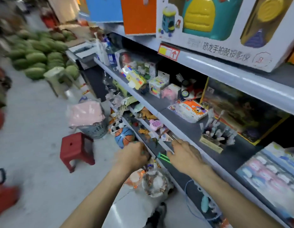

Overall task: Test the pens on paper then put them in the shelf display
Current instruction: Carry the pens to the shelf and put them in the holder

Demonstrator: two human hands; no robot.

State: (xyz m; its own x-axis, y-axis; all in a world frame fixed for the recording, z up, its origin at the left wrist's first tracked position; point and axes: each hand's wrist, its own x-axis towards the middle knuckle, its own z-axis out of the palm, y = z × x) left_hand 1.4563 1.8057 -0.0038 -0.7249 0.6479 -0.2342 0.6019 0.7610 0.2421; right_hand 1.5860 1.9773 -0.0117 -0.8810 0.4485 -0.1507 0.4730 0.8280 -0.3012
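Note:
The frame is motion-blurred. My left hand (pixel 134 153) is curled at the edge of a low shelf, its fingers closed around something small that I cannot make out. My right hand (pixel 184 155) lies flat, palm down, on the rail of the shelf (pixel 161 116), fingers spread. Between the two hands, green pens (pixel 163 157) stick out on the lower shelf. A yellow display box of pens (pixel 215 139) with white caps stands on the shelf just beyond my right hand.
Toys crowd the shelves: a basketball (pixel 125 137), a boxed dinosaur drum toy (pixel 225 30) above, sticker packs (pixel 271 175) at right. On the floor sit a red stool (pixel 77 148), a grey basket (pixel 95 129) and a pile of green melons (pixel 39 55).

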